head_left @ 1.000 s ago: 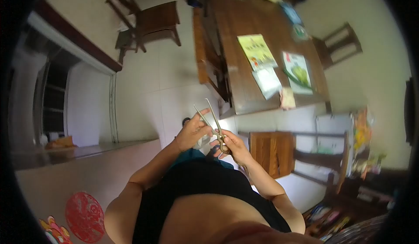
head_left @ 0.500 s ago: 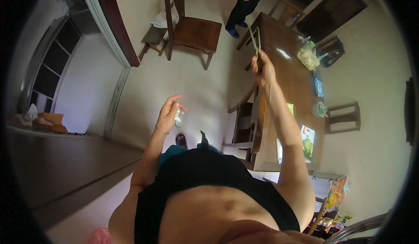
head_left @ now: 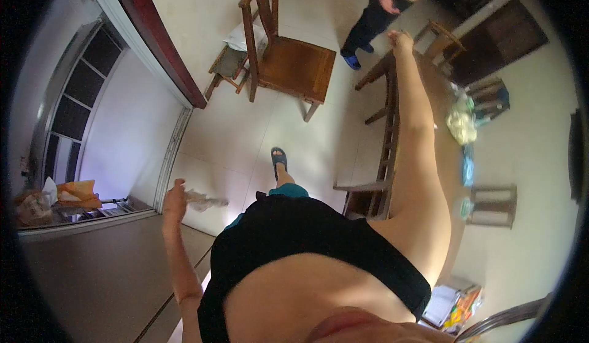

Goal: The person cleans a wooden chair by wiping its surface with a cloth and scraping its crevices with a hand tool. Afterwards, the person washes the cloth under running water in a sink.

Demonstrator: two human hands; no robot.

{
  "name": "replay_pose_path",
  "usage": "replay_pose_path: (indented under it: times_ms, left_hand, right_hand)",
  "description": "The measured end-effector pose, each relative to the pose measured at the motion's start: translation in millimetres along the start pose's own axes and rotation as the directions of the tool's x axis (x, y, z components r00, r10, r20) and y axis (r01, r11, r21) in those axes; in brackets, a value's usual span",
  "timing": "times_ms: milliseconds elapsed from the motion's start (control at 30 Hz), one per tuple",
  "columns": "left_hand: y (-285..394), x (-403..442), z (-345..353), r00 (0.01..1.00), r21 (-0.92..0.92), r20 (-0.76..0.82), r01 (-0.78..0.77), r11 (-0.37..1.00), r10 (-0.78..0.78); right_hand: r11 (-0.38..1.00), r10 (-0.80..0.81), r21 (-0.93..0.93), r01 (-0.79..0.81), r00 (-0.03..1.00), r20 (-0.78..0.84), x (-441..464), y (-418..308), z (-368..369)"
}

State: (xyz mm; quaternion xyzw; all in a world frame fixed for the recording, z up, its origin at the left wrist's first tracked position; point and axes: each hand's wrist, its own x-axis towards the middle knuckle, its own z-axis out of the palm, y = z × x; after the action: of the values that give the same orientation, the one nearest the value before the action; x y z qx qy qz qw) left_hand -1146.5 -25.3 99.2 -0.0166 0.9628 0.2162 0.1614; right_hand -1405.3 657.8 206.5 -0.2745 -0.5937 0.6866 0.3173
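At the lower left, my left hand (head_left: 175, 199) is closed, with a thin, crumpled whitish wad (head_left: 206, 201) trailing from it, blurred. My right arm is stretched far out over the long brown table (head_left: 437, 90). Its hand (head_left: 400, 41) is beyond the table's far left corner, close to another person's dark trousers (head_left: 370, 23). The fingers of my right hand look curled, and what they hold, if anything, is too small to make out. No metal tongs can be seen.
The other person stands at the top in blue shoes (head_left: 352, 62). A wooden chair (head_left: 294, 64) and a low stool (head_left: 228, 63) are ahead. Another chair (head_left: 374, 186) is beside the table, which bears a pale bag (head_left: 461, 125). A sill (head_left: 86, 226) is at left.
My right hand has reached farther out, and the metal tongs it held are no longer visible. My left hand has swung left with the whitish wad. The chair and other person appear nearer.
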Motion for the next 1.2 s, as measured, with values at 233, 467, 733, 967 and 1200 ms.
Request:
replay_pose_path:
  times_ms: [233, 467, 733, 967, 1200]
  left_hand:
    - [5.3, 52.0, -38.1, 0.929, 0.133, -0.091, 0.368, 0.920, -0.358]
    - [36.0, 76.7, -63.4, 0.892, -0.353, -0.153, 0.353, 0.866, -0.426]
    - [107.4, 111.1, -99.2, 0.857, -0.939, -0.283, -0.156, 0.307, -0.431]
    - [-11.4, 187.9, -212.4, 0.885, -0.910, -0.412, -0.410, 0.055, -0.219]
    - [-144.0, 235.9, -340.3, 0.846, -0.836, -0.533, -0.527, 0.154, 0.003]
  right_hand:
    - [0.999, -0.015, 0.050, 0.007, 0.988, 0.152, 203.3, 38.3, 69.3]
    - [0.992, -0.072, -0.086, 0.092, 0.975, 0.209, 277.6, 35.5, 131.1]
    - [0.907, -0.389, -0.158, 0.390, 0.920, 0.037, 248.2, -19.0, 139.1]
    - [0.544, -0.833, 0.055, 0.837, 0.530, 0.160, -14.9, -57.5, 318.5]
    - [0.870, -0.328, 0.196, 0.452, 0.235, 0.915, -313.4, 14.6, 553.5]
